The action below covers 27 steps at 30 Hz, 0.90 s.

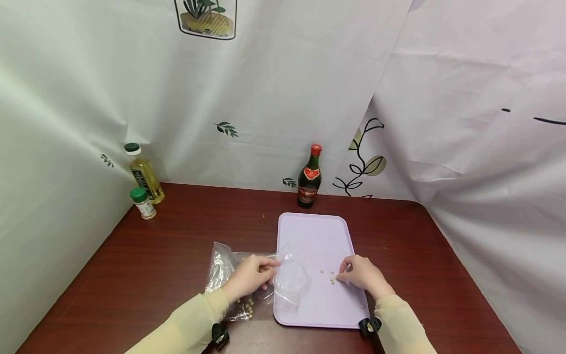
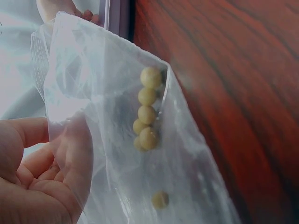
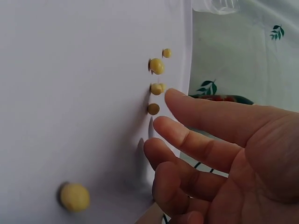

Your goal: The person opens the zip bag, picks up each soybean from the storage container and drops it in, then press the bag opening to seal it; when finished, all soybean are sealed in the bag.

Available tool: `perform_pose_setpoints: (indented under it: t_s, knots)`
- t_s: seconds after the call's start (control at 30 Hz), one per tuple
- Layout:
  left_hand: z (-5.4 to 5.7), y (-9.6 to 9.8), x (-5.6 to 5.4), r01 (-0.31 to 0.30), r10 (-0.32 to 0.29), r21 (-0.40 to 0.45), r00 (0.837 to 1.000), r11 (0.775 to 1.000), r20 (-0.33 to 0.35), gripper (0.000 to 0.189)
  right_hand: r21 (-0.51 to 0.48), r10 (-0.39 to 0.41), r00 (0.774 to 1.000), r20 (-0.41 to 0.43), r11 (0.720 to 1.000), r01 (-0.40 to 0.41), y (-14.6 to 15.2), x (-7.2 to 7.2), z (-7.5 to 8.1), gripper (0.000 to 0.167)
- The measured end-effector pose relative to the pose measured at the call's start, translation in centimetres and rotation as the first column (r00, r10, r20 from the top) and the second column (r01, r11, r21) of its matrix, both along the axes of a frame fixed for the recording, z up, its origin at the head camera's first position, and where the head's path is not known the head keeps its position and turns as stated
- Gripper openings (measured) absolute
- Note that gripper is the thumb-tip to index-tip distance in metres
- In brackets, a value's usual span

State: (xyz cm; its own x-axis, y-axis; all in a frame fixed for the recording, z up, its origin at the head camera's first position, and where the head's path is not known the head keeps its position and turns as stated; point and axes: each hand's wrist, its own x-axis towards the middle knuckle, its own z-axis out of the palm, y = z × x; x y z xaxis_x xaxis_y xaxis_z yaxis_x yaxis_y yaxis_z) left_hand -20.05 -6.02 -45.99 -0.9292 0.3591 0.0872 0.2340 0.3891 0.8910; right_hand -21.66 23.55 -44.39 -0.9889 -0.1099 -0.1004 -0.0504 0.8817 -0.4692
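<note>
My left hand pinches the edge of a clear plastic zip bag, whose mouth lies over the left side of the lilac tray. Several round yellow soybeans sit inside the bag, along its lower part. Over the tray's right side, my right hand reaches down with fingers bent and a gap between thumb and index fingertip. Close to those fingertips lies a small group of soybeans on the tray. Another soybean lies apart, nearer the tray's front right corner.
Behind the tray stands a dark green bottle with a red cap. At the table's back left are an oil bottle and a green-lidded jar. A white printed curtain hangs around the brown table.
</note>
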Motion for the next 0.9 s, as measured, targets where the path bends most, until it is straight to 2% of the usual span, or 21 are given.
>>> perform_pose_setpoints:
  t_s: [0.23, 0.53, 0.9]
  knots:
    - [-0.02, -0.05, 0.06, -0.006, 0.006, -0.007, 1.000, 1.000, -0.005, 0.024, -0.001, 0.012, 1.000, 0.008, 1.000, -0.012, -0.03, 0.15, 0.14, 0.018]
    - [-0.17, -0.05, 0.06, -0.008, 0.008, -0.010, 1.000, 1.000, -0.007, 0.024, 0.053, 0.004, 1.000, 0.006, 0.999, -0.004, -0.25, 0.09, -0.07, 0.020]
    - [-0.31, -0.10, 0.06, 0.002, -0.002, 0.017, 1.000, 1.000, 0.010, 0.023, 0.081, -0.005, 1.000, 0.008, 0.997, 0.005, -0.65, 0.16, 0.21, 0.021]
